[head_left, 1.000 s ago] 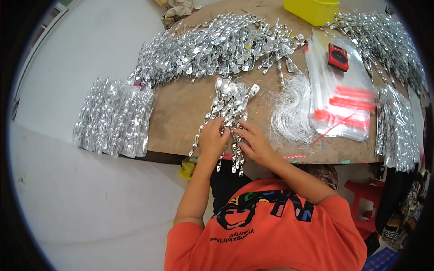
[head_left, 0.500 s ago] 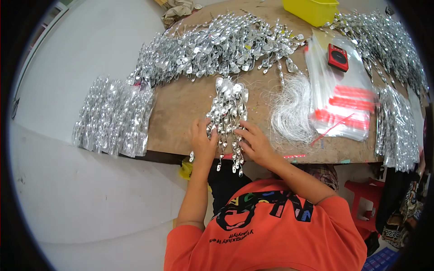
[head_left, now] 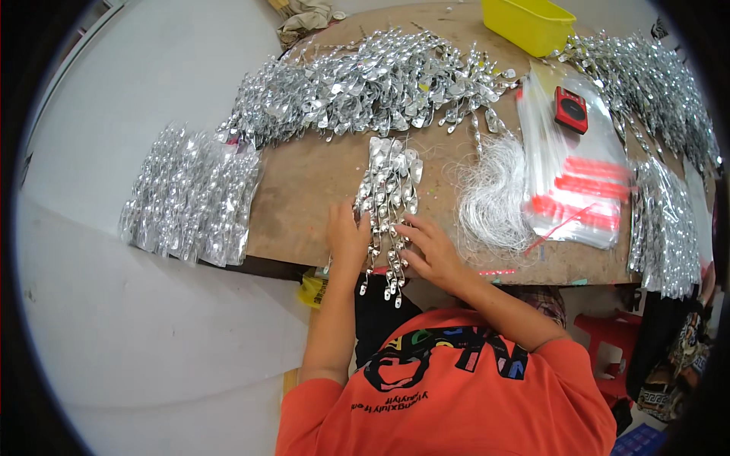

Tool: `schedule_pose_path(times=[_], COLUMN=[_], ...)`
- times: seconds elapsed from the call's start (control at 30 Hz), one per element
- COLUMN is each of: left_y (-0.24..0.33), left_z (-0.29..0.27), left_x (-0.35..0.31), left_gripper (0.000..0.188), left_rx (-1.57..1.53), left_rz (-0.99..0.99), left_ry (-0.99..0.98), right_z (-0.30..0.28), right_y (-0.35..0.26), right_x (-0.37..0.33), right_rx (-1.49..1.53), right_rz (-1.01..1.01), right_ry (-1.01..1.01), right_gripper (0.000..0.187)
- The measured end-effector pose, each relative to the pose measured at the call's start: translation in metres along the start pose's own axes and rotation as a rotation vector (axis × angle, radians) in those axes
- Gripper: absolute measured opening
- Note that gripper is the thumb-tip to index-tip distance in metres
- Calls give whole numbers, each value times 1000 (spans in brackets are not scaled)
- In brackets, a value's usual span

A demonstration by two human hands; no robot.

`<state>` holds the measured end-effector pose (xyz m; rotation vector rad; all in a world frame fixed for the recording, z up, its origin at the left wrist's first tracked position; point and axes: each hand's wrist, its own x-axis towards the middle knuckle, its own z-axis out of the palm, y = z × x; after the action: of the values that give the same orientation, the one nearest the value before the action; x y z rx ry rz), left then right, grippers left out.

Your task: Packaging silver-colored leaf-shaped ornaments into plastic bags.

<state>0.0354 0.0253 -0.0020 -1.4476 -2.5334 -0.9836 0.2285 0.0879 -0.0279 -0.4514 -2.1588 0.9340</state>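
A bunch of silver twisted spiral strips (head_left: 390, 178) lies on the brown table in front of me. Flat rounded tabs are at its far end, and the near ends hang past the table's front edge. My left hand (head_left: 348, 234) lies along the bunch's left side, its thumb apart from the fingers at the outer strands. From the right, my right hand (head_left: 430, 247) reaches in with spread, bent fingers, the tips touching the strips. Neither hand visibly grips anything. A small silver end shows beside my left wrist, mostly covered.
Behind the bunch lies a large heap of silver spirals (head_left: 334, 95). Bagged spirals (head_left: 190, 197) stand at the left edge, with more (head_left: 663, 228) at right. Nearer right are white thread (head_left: 493, 197), clear plastic bags (head_left: 547, 144), a red speaker-like device (head_left: 570, 110) and a yellow bin (head_left: 528, 26).
The view has shifted slightly, so the table sits a little lower in the picture. Both hands stay beside the strips, with only small finger movements.
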Motion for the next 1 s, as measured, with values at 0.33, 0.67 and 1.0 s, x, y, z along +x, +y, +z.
schedule_pose_path(times=[0.33,0.67,1.0], left_y=[16,-7,-9], left_z=[-16,-9,-7], left_x=[-33,-34,-34], left_gripper=[64,58,54], left_rx=[152,94,63], left_rz=[98,89,54], left_ry=[-156,-93,-35], right_z=[-2,1,11], right_y=[-3,11,1], right_x=[1,14,11], right_rx=[103,7,-78], right_rz=[44,74,-32], right_ry=[53,123,-40], right_gripper=[41,41,44])
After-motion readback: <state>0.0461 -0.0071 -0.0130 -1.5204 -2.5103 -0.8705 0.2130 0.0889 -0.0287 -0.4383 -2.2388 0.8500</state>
